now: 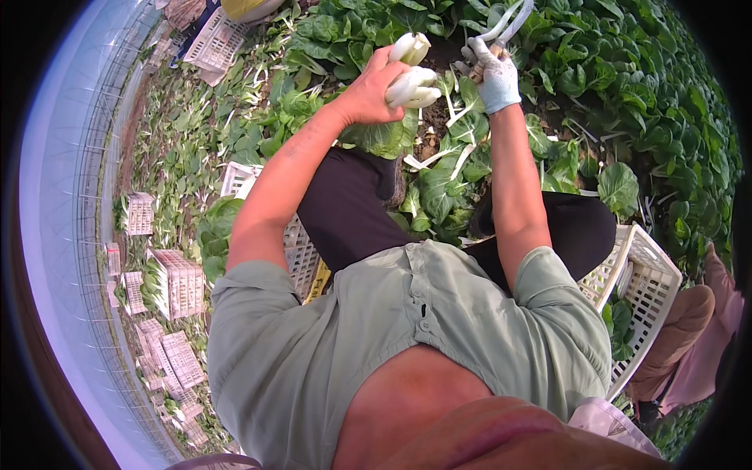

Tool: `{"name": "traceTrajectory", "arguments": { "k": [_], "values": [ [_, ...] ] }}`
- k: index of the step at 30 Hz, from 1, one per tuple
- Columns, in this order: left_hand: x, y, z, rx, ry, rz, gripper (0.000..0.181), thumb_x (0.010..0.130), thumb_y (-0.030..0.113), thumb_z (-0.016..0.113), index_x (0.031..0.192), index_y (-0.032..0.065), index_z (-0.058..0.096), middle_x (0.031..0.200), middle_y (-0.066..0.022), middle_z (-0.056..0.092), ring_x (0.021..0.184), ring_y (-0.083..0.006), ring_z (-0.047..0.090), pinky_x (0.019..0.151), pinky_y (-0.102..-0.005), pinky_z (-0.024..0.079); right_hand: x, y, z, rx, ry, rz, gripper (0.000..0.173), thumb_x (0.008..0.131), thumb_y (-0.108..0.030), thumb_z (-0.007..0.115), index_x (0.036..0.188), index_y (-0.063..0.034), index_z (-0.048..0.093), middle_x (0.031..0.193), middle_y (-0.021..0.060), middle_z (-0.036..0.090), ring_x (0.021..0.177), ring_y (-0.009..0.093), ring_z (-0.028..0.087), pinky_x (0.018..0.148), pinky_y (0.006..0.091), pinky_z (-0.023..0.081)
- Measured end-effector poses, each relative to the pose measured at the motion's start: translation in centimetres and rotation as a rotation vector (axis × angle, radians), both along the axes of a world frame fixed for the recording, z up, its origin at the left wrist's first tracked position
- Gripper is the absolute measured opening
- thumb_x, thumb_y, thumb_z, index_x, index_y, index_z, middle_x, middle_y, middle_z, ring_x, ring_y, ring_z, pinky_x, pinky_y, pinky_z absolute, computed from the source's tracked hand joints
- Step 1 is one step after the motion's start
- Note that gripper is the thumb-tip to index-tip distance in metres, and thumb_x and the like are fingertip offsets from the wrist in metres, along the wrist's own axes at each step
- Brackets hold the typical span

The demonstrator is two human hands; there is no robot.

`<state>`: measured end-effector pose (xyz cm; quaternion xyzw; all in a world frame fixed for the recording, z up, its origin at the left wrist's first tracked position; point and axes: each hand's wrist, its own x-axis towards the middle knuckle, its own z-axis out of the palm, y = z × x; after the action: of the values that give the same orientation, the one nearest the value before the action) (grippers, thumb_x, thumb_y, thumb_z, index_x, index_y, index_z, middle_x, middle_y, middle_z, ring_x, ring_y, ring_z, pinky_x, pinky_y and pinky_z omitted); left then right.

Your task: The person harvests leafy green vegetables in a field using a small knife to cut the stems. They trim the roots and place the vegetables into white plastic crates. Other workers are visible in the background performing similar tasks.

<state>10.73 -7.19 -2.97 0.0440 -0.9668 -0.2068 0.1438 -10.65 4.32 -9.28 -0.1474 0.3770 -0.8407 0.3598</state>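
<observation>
My bare left hand [376, 88] grips a bunch of bok choy [414, 88]. The thick white stem ends point right, and the green leaves hang below my palm. A white knitted glove with a pale blue cuff covers my right hand [493, 73], which is closed around the wooden handle [479, 73] of a metal-bladed hand tool [517, 26]. The blade points up and away from me; a pale strip beside it is either a stem or part of the tool. Loose leaves and stems [437, 188] lie on the soil between my legs.
Dense bok choy [664, 117] grows ahead and to the right. A white plastic crate [652, 294] with greens stands by my right side, another crate [299, 252] by my left. Someone in brown trousers [675, 335] is behind at right. Stacked crates [179, 285] line the left, near plastic sheeting [64, 176].
</observation>
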Motion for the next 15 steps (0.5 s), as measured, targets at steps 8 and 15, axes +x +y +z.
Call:
{"name": "traceTrajectory", "arguments": {
  "k": [8, 15],
  "values": [
    [0.6, -0.4, 0.8, 0.869, -0.176, -0.013, 0.068, 0.067, 0.016, 0.077, 0.128, 0.0034, 0.049, 0.105, -0.0038, 0.061, 0.095, -0.0139, 0.057, 0.089, -0.03, 0.046, 3.8, 0.2, 1.3, -0.108, 0.263, 0.302, 0.039, 0.086, -0.022, 0.071, 0.119, -0.0032, 0.06, 0.101, 0.0024, 0.066, 0.086, 0.007, 0.062, 0.068, 0.0215, 0.051],
    [-0.1, 1.4, 2.1, 0.436, 0.051, 0.008, 0.07, 0.063, 0.016, 0.073, 0.129, 0.0077, 0.052, 0.132, -0.0142, 0.044, 0.121, -0.0249, 0.046, 0.104, -0.0361, 0.039, 1.6, 1.3, 2.6, 0.199, 0.889, -0.173, 0.034, 0.087, -0.027, 0.065, 0.109, -0.0022, 0.062, 0.084, 0.0097, 0.065, 0.075, 0.018, 0.062, 0.072, 0.029, 0.049]
  ]
}}
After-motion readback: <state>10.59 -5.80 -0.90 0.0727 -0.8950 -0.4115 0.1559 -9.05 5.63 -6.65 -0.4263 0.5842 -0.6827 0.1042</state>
